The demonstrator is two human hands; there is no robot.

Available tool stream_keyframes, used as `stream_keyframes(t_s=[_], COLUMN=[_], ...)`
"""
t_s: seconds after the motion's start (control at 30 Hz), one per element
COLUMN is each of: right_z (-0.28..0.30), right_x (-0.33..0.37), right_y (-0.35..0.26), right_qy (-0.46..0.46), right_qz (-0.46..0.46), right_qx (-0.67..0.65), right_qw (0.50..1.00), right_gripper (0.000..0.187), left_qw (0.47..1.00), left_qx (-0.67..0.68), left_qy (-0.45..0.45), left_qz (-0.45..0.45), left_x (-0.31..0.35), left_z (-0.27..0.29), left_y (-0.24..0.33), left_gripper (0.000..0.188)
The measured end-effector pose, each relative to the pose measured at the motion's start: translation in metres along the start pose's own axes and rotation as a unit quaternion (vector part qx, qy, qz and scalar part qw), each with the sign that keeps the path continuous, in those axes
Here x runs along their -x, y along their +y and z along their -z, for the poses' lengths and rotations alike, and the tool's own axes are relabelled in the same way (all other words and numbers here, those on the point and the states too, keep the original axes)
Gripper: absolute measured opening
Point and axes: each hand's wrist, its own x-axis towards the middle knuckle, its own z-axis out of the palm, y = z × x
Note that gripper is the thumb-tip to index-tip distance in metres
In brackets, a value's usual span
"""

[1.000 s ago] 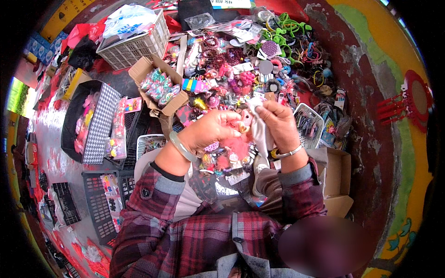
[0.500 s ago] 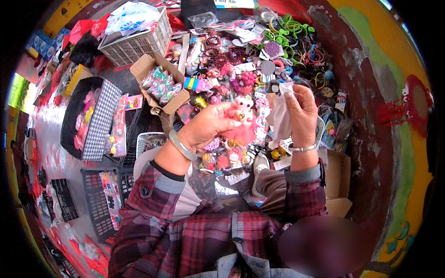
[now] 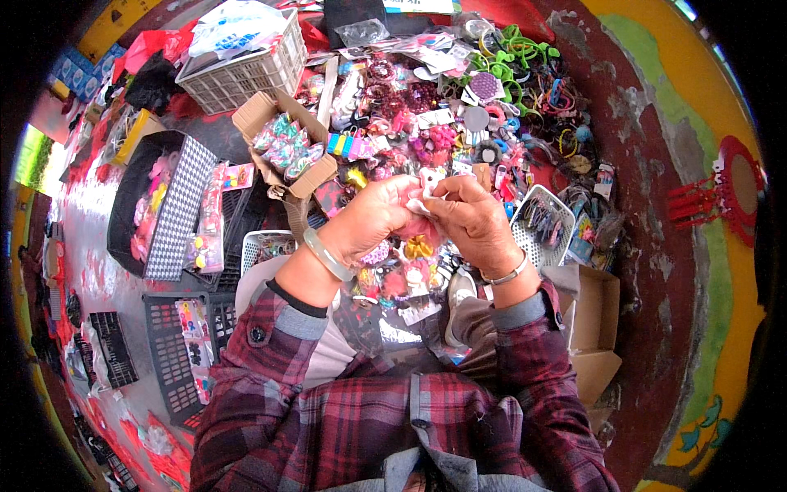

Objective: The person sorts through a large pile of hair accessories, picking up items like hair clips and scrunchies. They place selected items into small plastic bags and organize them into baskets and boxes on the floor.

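Just in front of me, my left hand [image 3: 370,215] pinches a small pink doll [image 3: 432,175]; its white head peeks out above my fingers and most of its body is hidden. My right hand [image 3: 477,223] has its fingers closed on a crumpled white tissue [image 3: 418,205] pressed against the doll. Both hands meet over a heap of hair accessories [image 3: 426,146]. Below them lie packaged trinkets, among them a golden bow [image 3: 417,247].
An open cardboard box [image 3: 316,176] of packets and a grey plastic crate [image 3: 246,82] stand at the far left. A houndstooth bin [image 3: 182,205] sits left, above a black crate [image 3: 174,361]. White baskets [image 3: 566,215] flank me. Green headbands [image 3: 512,53] lie far right.
My right hand has moved left and down, bringing the tissue from beside the doll onto it. The tissue, hanging loose before, is now bunched up. My left hand has stayed about in place.
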Motion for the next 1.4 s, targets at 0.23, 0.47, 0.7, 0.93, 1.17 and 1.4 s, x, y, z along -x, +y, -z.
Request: stream_keyframes(t_s=[0.23,0.47,0.7,0.93,1.17,1.4], right_z=[0.016,0.041,0.04,0.033,0.015,0.015], right_x=[0.001,0.003,0.017,-0.001,-0.002,-0.003], right_y=[-0.007,0.02,0.054,0.013,0.006,0.002], right_qy=[-0.034,0.258,0.274,0.239,0.234,0.029], right_qz=[0.065,-0.268,-0.32,-0.307,-0.109,0.014], right_qx=[0.152,-0.435,-0.56,-0.506,-0.18,0.136], right_qw=[0.986,0.82,0.713,0.77,0.949,0.99], right_gripper=[0.02,0.016,0.02,0.012,0.014,0.019], left_qw=[0.999,0.998,0.99,0.982,0.996,0.992], left_qx=[-0.035,0.0,0.09,-0.009,-0.011,-0.118], left_qy=[0.006,0.03,0.003,0.084,0.049,0.04], left_qz=[-0.026,-0.053,-0.108,-0.169,-0.078,-0.024], left_x=[0.003,0.003,0.003,0.001,-0.001,0.0], left_z=[-0.004,-0.006,-0.01,-0.004,-0.011,-0.004], left_y=[0.003,0.009,0.016,0.005,0.004,0.002], left_gripper=[0.034,0.042,0.053,0.053,0.036,0.028])
